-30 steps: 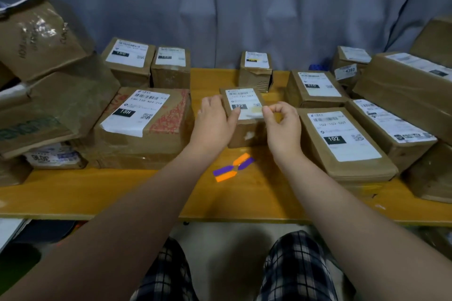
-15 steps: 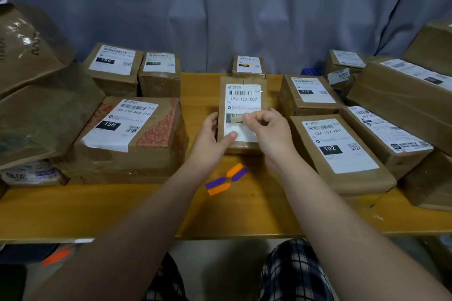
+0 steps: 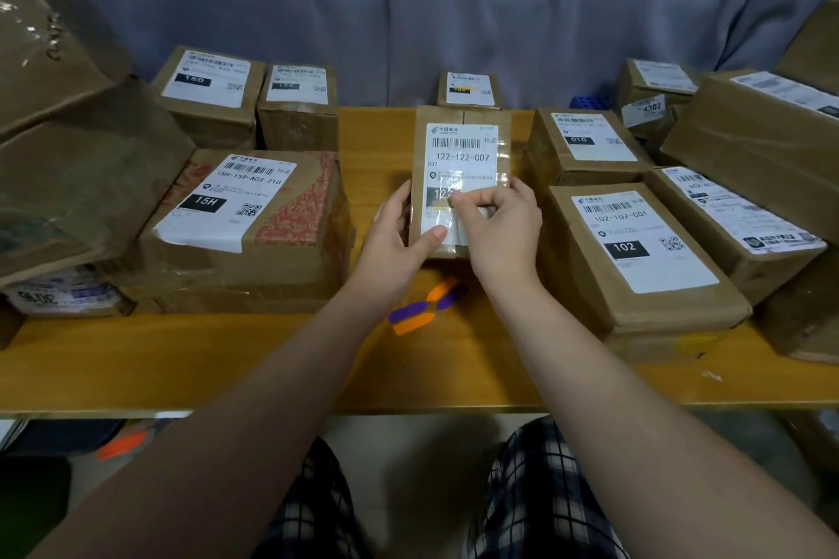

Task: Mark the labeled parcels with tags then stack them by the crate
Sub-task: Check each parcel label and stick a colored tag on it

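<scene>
- The parcel [image 3: 459,116] lies flat at the centre of the table [image 3: 181,368], between larger parcels [image 3: 635,250].
- The left hand [image 3: 395,236] grips its left edge, thumb on the label [image 3: 463,157].
- The right hand [image 3: 499,231] pinches a yellow tag [image 3: 441,206] against the label.

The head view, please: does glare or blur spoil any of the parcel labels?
Head view: tape glare washes out the lower label on the 122-122-C07 parcel, by the right hand; the back-row labels' small print is blurred; the 102 parcel's label reads clearly.
</scene>
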Action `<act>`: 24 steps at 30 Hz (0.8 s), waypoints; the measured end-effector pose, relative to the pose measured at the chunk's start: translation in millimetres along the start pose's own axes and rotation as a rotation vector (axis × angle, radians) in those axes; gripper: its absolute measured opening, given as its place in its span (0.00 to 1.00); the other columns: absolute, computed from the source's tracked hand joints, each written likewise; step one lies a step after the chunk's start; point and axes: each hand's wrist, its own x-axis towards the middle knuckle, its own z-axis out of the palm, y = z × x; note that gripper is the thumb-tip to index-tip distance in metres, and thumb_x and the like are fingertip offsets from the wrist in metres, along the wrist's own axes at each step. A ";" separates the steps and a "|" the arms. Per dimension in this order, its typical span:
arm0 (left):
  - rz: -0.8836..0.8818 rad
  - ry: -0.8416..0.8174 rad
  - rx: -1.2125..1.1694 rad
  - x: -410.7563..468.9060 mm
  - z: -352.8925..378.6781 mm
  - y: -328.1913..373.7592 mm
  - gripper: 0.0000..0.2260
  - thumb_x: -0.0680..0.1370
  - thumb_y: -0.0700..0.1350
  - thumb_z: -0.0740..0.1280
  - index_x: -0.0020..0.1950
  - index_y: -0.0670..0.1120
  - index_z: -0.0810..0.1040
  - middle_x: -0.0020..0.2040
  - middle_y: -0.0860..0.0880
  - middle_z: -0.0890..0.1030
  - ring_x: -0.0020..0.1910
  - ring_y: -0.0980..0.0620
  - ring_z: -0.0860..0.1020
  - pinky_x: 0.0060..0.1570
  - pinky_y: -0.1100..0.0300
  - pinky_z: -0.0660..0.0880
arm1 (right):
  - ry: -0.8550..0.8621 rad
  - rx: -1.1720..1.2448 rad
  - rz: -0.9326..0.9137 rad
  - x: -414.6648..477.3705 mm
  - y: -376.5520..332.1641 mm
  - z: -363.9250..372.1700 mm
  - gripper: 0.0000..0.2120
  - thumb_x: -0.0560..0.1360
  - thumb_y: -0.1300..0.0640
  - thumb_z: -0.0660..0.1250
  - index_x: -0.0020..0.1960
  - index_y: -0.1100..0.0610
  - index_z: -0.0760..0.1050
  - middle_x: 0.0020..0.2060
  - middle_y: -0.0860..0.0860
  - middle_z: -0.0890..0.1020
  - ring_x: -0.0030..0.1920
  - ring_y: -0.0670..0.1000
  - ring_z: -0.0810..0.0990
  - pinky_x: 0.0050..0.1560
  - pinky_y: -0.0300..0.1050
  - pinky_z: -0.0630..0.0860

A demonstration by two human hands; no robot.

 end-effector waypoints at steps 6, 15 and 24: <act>0.003 0.014 -0.008 -0.9 0.8 1.1 0.31 0.77 0.36 0.67 0.76 0.52 0.59 0.71 0.47 0.68 0.65 0.55 0.73 0.54 0.66 0.76 | 0.124 -0.031 -0.064 -0.8 3.7 6.2 0.09 0.73 0.51 0.71 0.42 0.52 0.72 0.55 0.52 0.78 0.62 0.56 0.71 0.59 0.39 0.64; 0.009 0.049 0.095 -2.3 2.8 4.9 0.32 0.77 0.40 0.68 0.77 0.51 0.57 0.73 0.50 0.66 0.68 0.55 0.69 0.64 0.58 0.73 | 0.062 -0.112 -0.056 3.0 2.9 6.9 0.19 0.71 0.46 0.72 0.49 0.53 0.64 0.53 0.49 0.70 0.55 0.53 0.67 0.50 0.43 0.65; -0.122 -0.020 1.155 13.7 11.4 35.6 0.35 0.74 0.62 0.66 0.75 0.49 0.58 0.78 0.42 0.42 0.72 0.40 0.59 0.66 0.50 0.65 | -0.312 -0.169 0.073 48.3 -13.3 9.9 0.08 0.77 0.63 0.60 0.45 0.53 0.75 0.48 0.51 0.80 0.49 0.51 0.77 0.42 0.41 0.73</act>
